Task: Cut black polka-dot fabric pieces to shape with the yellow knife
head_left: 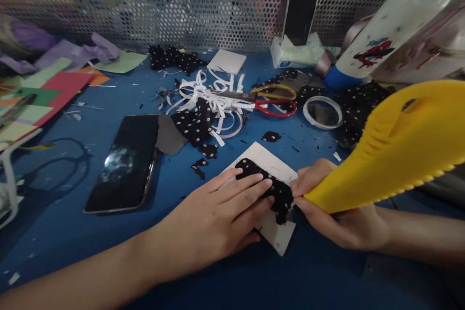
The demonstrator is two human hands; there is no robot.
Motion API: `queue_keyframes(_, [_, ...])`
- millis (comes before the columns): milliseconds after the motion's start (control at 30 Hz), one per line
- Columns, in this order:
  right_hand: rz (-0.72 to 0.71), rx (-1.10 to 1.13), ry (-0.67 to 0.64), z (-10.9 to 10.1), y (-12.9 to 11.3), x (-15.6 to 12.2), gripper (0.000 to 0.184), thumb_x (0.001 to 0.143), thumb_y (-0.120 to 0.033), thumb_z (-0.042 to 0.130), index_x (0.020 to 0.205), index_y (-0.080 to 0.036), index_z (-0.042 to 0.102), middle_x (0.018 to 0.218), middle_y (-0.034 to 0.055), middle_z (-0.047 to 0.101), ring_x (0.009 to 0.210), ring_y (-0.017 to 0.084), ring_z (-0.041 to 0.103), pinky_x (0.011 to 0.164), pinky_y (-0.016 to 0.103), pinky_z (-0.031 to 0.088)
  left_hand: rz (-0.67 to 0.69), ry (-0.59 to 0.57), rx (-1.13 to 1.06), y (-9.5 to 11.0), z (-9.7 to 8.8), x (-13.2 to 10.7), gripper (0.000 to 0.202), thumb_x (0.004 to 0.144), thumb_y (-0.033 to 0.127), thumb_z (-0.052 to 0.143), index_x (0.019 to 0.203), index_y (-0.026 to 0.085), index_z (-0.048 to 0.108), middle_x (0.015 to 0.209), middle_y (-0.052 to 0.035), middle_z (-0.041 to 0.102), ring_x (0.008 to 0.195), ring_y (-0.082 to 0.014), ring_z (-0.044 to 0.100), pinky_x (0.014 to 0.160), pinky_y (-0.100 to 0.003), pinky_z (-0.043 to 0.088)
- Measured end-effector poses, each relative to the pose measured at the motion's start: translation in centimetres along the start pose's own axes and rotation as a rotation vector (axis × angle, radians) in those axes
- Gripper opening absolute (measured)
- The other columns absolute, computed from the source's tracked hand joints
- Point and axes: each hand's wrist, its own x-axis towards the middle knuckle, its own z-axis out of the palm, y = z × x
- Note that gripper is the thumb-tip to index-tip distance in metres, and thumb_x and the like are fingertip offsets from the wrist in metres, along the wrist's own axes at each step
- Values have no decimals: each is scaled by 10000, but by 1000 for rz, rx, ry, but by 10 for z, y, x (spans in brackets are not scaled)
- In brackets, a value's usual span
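Black dotted fabric (285, 194) lies on a white card (279, 233) on the bench (172, 186), slanting lengthwise upper-left to lower-right, partly hidden by the flattened left hand (221, 210). The right hand (350, 226) pinches a yellow tool (407, 147) by its narrow end; the broad end, pointing upper right, is cut off.

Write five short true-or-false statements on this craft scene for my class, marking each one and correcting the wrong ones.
1. The left hand lies over black dotted fabric on a white card. True.
2. Scissors lie among white strips. True.
3. The right hand is holding the scissors. False: it holds a yellow object.
4. The phone lying flat is to the right of the white card, as pictured. False: it is to the left.
5. A second phone stands propped up in front of the perforated panel. True.
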Motion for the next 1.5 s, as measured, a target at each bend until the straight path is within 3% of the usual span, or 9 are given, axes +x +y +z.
queue_keyframes(167, [13, -143, 19, 3, -7, 3, 162, 859, -91, 494, 934, -226, 449, 768, 8, 576, 596, 115, 561, 520, 244, 465, -5, 17, 1, 0, 0, 0, 398, 1013, 327, 413, 1335, 117, 517, 1414, -100, 507, 1341, -241, 436, 1167, -470, 286])
queue_keyframes(333, [-16, -230, -28, 6, -10, 3, 197, 888, -121, 474, 754, -235, 385, 587, -18, 545, 553, 146, 574, 530, 276, 459, -2, 24, 3, 2, 0, 1, 392, 1013, 326, 414, 1318, 108, 526, 1408, -100, 514, 1333, -241, 446, 1154, -474, 311])
queue_keyframes(600, [-10, -240, -31, 8, -10, 3, 258, 902, -179, 505, 678, -230, 389, 540, -13, 541, 533, 146, 563, 506, 289, 420, 3, 12, 8, 0, 0, 1, 386, 1023, 327, 384, 1312, 116, 532, 1406, -122, 512, 1313, -261, 469, 1130, -500, 343])
queue_keyframes(867, [23, -163, -51, 9, -8, 6, 223, 894, -158, 526, 724, -224, 397, 537, -33, 507, 502, 129, 527, 480, 262, 393, 11, -18, -11, 1, -3, 0, 362, 1011, 309, 411, 1314, 148, 528, 1408, -122, 508, 1344, -259, 433, 1139, -512, 320])
queue_keyframes(1033, [-12, -30, 20, 7, -3, 4, 133, 860, -90, 533, 870, -213, 483, 738, -9, 572, 584, 99, 535, 532, 220, 456, -2, -34, -18, 1, -4, 0, 344, 1011, 296, 417, 1318, 185, 523, 1414, -100, 505, 1347, -248, 430, 1126, -515, 333])
queue_keyframes(1233, [-54, -13, 191, 3, -1, -3, 218, 821, -62, 551, 980, -207, 516, 850, 22, 532, 695, 124, 557, 612, 256, 511, -12, -7, -35, 0, -5, -1, 316, 995, 247, 452, 1290, 193, 550, 1410, -83, 511, 1336, -226, 444, 1145, -485, 308])
queue_keyframes(1500, [-21, -86, 115, 5, -4, 1, 187, 833, -86, 554, 960, -214, 504, 827, 18, 562, 735, 134, 575, 682, 258, 537, -6, -13, -43, 0, -4, 1, 304, 1002, 267, 441, 1268, 187, 563, 1397, -97, 523, 1337, -245, 443, 1141, -498, 310])
